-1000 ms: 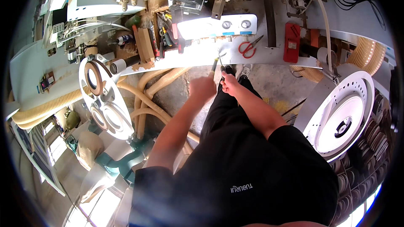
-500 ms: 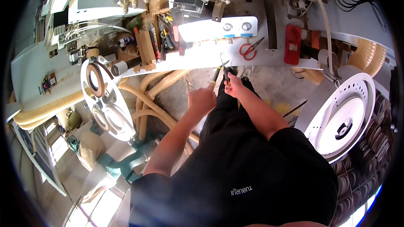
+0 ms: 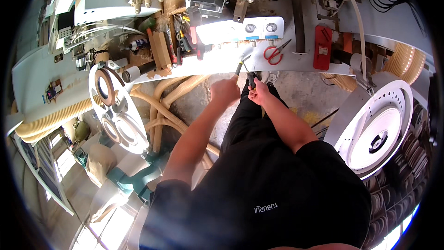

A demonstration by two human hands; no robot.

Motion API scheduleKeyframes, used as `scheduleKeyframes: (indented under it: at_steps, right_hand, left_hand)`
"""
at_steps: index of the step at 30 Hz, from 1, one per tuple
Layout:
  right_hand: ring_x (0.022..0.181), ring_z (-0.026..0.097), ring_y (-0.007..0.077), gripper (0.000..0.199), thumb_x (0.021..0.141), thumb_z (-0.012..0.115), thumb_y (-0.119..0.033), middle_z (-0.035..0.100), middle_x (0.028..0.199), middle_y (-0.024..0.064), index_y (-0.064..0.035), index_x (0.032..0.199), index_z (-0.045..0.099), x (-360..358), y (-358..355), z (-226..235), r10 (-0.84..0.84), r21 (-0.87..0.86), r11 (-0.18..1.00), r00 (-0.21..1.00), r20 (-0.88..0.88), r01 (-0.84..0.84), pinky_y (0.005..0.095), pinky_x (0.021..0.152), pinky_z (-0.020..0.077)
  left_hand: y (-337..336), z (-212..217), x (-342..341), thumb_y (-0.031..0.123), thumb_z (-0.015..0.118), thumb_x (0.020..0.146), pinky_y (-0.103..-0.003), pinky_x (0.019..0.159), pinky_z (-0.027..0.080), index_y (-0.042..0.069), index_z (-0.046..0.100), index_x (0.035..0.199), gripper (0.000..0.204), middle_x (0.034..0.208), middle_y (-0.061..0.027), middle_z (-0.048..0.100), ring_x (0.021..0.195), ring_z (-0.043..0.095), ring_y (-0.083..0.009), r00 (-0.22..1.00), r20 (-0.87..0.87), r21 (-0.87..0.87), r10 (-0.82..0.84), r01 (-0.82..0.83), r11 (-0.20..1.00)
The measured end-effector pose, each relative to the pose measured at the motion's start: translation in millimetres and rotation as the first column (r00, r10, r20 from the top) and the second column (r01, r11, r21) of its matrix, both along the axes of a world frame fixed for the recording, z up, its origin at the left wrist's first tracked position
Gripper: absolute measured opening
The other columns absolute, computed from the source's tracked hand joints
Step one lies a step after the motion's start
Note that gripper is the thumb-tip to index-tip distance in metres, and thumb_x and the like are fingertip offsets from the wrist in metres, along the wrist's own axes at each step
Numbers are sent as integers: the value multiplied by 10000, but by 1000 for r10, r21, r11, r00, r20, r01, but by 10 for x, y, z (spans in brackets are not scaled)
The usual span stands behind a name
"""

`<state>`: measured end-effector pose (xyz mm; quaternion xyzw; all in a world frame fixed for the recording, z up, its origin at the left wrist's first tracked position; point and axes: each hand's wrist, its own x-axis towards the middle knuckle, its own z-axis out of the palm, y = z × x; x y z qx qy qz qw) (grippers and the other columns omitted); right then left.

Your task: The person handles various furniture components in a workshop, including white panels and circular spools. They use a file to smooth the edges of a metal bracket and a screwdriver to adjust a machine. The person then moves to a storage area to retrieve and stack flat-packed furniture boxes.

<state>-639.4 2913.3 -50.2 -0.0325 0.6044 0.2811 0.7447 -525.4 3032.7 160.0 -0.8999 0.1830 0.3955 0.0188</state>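
White worktop point(image 3: 212, 65) spans twelve o'clock, toward which the left hand point(image 3: 225, 91), fingers wrapped round a yellow-and-black tool point(image 3: 239, 68), and the right hand point(image 3: 259, 92), fingers gripping a black-handled tool point(image 3: 251, 78), bring tips close, seemingly mid-adjustment, calling next for steady wrists.

At my 12 o'clock: yellow-and-black-handled tool point(image 3: 239, 68), slanting toward 1; black-handled tool point(image 3: 251, 79), slim shaft toward 11.

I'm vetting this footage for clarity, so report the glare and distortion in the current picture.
Head view: glare whitens the bench behind the tool in the left hand; head view: pale haze veils the shirt at lower left; head view: the fisheye bends the bench edge, corners black.
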Motion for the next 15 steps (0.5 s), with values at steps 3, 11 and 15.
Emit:
scheduleKeyframes:
  at_steps: [3,11,15]
  right_hand:
    - [446,286,117,311,1079,531,-431,564,924,124,-132,1128,460,-48,19,31,-7,-2,1000,1000,25,7,286,474,275]
    - [456,311,113,331,1055,570,-436,537,836,81,-117,1061,482,38,-34,33,37,-32,999,999,35,-36,286,475,276]
    - [453,319,101,336,1009,655,-394,504,734,18,-109,941,491,160,-54,122,101,-51,994,989,107,-96,281,473,269]
  left_hand:
    - [-61,77,11,244,539,923,-487,718,580,152,668,1250,364,882,-150,757,826,749,-355,1000,-25,55,-13,15,998]
    - [8,-137,72,249,535,912,-501,750,567,178,712,1192,339,878,-145,751,873,742,-338,996,51,-43,72,-70,997]
    - [61,197,3,261,533,923,-517,797,568,206,703,1220,347,928,-160,754,915,742,-342,998,-5,1,57,-57,998]
